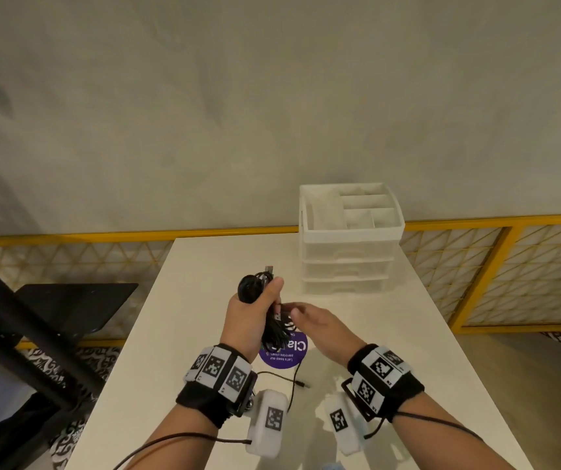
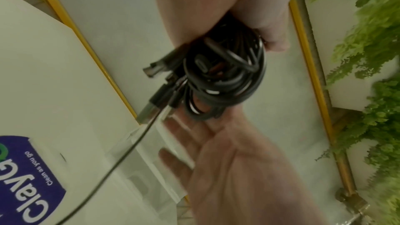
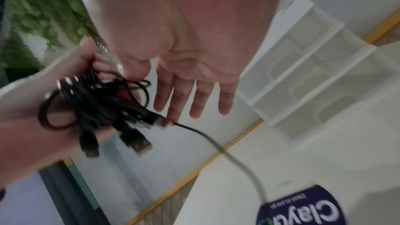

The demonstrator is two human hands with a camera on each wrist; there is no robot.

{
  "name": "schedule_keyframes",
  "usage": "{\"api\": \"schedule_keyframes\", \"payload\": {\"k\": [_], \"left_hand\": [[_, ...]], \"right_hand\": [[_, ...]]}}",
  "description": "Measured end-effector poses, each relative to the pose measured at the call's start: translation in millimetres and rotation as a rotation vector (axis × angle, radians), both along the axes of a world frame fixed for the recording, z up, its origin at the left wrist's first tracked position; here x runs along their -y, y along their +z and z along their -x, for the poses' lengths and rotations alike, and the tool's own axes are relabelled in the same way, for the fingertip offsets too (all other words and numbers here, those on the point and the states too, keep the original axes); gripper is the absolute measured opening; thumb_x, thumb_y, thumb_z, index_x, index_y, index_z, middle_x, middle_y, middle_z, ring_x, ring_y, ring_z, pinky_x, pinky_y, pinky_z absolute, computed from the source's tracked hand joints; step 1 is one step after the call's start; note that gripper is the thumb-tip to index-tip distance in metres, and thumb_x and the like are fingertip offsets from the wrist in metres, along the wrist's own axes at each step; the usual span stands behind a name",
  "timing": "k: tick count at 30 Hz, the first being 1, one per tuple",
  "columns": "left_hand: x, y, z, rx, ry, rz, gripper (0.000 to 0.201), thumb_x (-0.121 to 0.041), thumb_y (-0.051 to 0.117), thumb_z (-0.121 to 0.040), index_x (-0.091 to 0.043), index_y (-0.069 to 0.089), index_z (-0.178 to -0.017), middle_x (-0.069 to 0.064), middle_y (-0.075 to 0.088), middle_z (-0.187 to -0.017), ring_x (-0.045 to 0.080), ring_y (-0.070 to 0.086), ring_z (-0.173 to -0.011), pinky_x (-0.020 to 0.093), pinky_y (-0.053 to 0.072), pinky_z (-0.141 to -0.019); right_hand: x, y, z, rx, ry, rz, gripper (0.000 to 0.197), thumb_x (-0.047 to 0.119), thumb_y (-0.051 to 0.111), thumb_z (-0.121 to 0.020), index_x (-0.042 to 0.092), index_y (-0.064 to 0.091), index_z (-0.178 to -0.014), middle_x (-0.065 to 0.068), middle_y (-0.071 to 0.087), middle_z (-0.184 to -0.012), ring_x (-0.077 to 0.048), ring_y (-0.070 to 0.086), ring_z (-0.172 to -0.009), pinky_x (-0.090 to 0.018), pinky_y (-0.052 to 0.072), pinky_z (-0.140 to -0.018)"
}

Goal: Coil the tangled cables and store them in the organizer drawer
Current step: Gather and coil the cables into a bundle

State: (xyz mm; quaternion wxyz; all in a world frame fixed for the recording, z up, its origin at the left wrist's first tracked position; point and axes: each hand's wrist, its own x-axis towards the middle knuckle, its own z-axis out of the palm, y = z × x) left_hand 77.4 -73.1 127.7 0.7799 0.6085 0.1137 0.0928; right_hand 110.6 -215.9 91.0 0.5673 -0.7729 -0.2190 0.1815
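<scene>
My left hand (image 1: 252, 307) grips a bundle of coiled black cables (image 1: 272, 330) upright above the white table, with USB plugs sticking out of it (image 2: 151, 109). One loose strand (image 1: 293, 388) hangs from the bundle and trails on the table toward me. My right hand (image 1: 309, 317) is just right of the bundle with straight, spread fingers (image 3: 194, 98); its index fingertip touches the strand where it leaves the bundle (image 3: 97, 102). The white three-drawer organizer (image 1: 347, 262) stands behind at the table's far edge, all drawers shut and its divided top tray bare.
A round purple sticker (image 1: 286, 354) lies on the table (image 1: 408, 334) under the bundle. A yellow-framed lattice railing (image 1: 510, 266) runs behind and right of the table. A black stand (image 1: 68, 300) is off the left edge. Green foliage (image 2: 368, 57) hangs on the wall.
</scene>
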Motion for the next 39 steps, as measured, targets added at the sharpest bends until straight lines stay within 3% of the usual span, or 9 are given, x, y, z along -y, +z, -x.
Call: {"api": "schedule_keyframes", "payload": {"k": [4,7,11,16,23,25,29,35,39], "left_hand": [[-3,3,-3,0.013,0.024,0.107,0.029,-0.025,0.063,-0.086,-0.014,0.054,-0.06,0.001,0.058,-0.059,0.017,0.059,-0.065,0.034,0.048,-0.067],[-7,7,-4,0.021,0.04,0.225,0.025,-0.028,0.059,-0.088,-0.014,0.052,-0.068,-0.006,0.055,-0.05,0.011,0.058,-0.051,0.033,0.049,-0.061],[-17,11,-8,0.061,0.107,0.273,0.018,-0.027,0.058,-0.089,-0.017,0.055,-0.074,-0.008,0.053,-0.053,0.008,0.054,-0.046,0.028,0.048,-0.058],[-27,12,-10,0.052,0.167,0.318,0.025,-0.03,0.06,-0.088,-0.018,0.051,-0.068,-0.009,0.048,-0.053,0.006,0.046,-0.041,0.019,0.043,-0.045],[-28,9,-8,0.028,0.261,0.196,0.026,-0.031,0.066,-0.084,-0.019,0.051,-0.066,-0.008,0.049,-0.051,0.008,0.044,-0.043,0.024,0.038,-0.048],[-25,7,-7,0.014,0.248,0.187,0.026,-0.031,0.066,-0.084,-0.019,0.051,-0.066,-0.008,0.05,-0.05,0.01,0.044,-0.045,0.026,0.037,-0.05],[-14,2,-5,0.006,0.208,0.156,0.025,-0.029,0.067,-0.083,-0.017,0.053,-0.066,-0.006,0.052,-0.051,0.01,0.045,-0.043,0.028,0.039,-0.052],[-4,-6,-1,-0.012,0.184,0.024,0.025,-0.031,0.067,-0.082,-0.008,0.066,-0.072,-0.004,0.058,-0.05,0.013,0.052,-0.048,0.027,0.047,-0.053],[-1,-10,0,-0.018,0.157,-0.009,0.026,-0.033,0.067,-0.081,-0.008,0.07,-0.078,-0.006,0.064,-0.055,0.014,0.058,-0.054,0.033,0.052,-0.058]], "right_hand": [[4,-17,-1,-0.078,0.025,-0.015,0.022,0.029,0.042,-0.096,0.026,0.06,-0.109,-0.001,0.068,-0.105,-0.01,0.063,-0.098,-0.018,0.047,-0.086],[5,-24,-3,-0.178,0.022,-0.069,0.018,0.013,0.048,-0.094,0.02,0.063,-0.089,-0.003,0.062,-0.074,-0.013,0.059,-0.069,-0.03,0.049,-0.077],[10,-25,1,-0.331,-0.015,-0.144,0.02,0.015,0.05,-0.094,0.012,0.067,-0.084,0.0,0.052,-0.058,-0.011,0.047,-0.045,-0.021,0.041,-0.049],[18,-24,0,-0.365,-0.008,-0.108,0.019,0.017,0.052,-0.093,0.001,0.062,-0.093,-0.001,0.049,-0.061,-0.007,0.033,-0.041,-0.016,0.026,-0.041],[9,5,2,0.02,0.034,0.188,0.025,0.024,0.061,-0.087,0.015,0.069,-0.108,0.008,0.064,-0.078,0.012,0.051,-0.054,-0.006,0.038,-0.057],[4,16,0,0.112,0.01,0.214,0.027,0.033,0.064,-0.084,0.024,0.068,-0.109,0.012,0.063,-0.074,0.01,0.052,-0.056,-0.012,0.039,-0.063],[-7,30,-4,0.171,-0.053,0.143,0.02,0.034,0.066,-0.081,0.028,0.073,-0.098,0.006,0.075,-0.095,-0.005,0.065,-0.08,-0.027,0.05,-0.078],[-18,29,-1,0.151,-0.1,0.075,0.008,0.036,0.072,-0.073,0.029,0.074,-0.071,0.006,0.071,-0.067,-0.009,0.061,-0.064,-0.035,0.051,-0.071],[-20,26,0,0.137,-0.107,0.058,0.006,0.034,0.073,-0.072,0.03,0.073,-0.067,0.005,0.071,-0.066,-0.016,0.065,-0.069,-0.04,0.053,-0.074]]}}
